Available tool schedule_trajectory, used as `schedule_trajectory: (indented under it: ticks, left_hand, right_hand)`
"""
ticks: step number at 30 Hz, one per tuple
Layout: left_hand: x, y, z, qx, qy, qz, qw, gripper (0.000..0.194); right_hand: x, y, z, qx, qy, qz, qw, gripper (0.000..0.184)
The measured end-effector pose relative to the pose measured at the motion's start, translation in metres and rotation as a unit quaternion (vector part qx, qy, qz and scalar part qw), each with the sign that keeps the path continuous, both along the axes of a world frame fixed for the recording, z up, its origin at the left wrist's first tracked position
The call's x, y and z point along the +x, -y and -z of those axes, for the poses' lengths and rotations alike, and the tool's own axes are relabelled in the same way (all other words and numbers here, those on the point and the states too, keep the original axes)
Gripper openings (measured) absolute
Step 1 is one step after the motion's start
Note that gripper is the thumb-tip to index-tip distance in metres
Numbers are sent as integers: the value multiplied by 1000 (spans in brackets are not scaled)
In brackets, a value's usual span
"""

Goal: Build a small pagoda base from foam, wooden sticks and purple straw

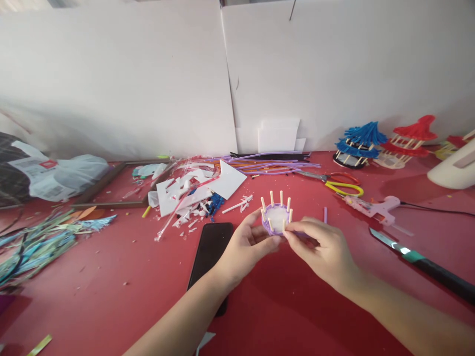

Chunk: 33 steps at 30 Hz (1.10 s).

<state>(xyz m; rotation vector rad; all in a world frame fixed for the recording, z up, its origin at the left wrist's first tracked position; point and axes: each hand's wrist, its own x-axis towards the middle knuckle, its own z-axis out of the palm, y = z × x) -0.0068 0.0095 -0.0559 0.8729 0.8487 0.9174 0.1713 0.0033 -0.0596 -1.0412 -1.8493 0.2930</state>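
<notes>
A small round white base (277,216) edged in purple pipe cleaner is held above the table. Several short pale wooden sticks (272,199) stand upright around its rim. My left hand (249,243) grips the base from the left, its thumb along the front edge and the other fingers partly hidden behind. At the front right of the rim, my right hand (323,247) pinches the low end of one short stick (284,224) between thumb and forefinger. A black phone (210,252) lies partly under my left forearm.
Right: a craft knife (423,260), pink glue gun (384,210) with cord, scissors (343,184), and blue (358,146) and red (408,143) tiered models. Behind: purple pipe cleaners (274,166). Left: paper scraps (195,190), a brown frame (111,203), a plastic bag (70,173).
</notes>
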Motion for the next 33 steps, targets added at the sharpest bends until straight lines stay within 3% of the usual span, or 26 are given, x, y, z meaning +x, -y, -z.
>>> schedule_trajectory:
  ticks: [5, 12, 18, 23, 28, 33]
  left_hand:
    - [-1, -2, 2, -8, -4, -7, 1000, 65]
    - [-4, -3, 3, -13, -7, -14, 1000, 31]
    - [-4, -3, 4, -19, -29, 24, 999, 28]
    - [-2, -3, 4, 8, -34, -33, 999, 26]
    - [-4, -9, 5, 23, -72, -119, 990, 28]
    - [-7, -12, 10, 48, -123, -148, 980, 26]
  right_hand:
    - [-5, 2, 3, 13, 6, 13, 1000, 6]
    - [-7, 1, 9, 41, 37, -3, 998, 9]
    - [-7, 1, 6, 61, 41, -18, 997, 9]
    - [-6, -3, 10, 46, 40, -33, 998, 13]
    - [4, -11, 15, -31, 48, -22, 998, 14]
    - [13, -16, 5, -208, -32, 3, 978, 13]
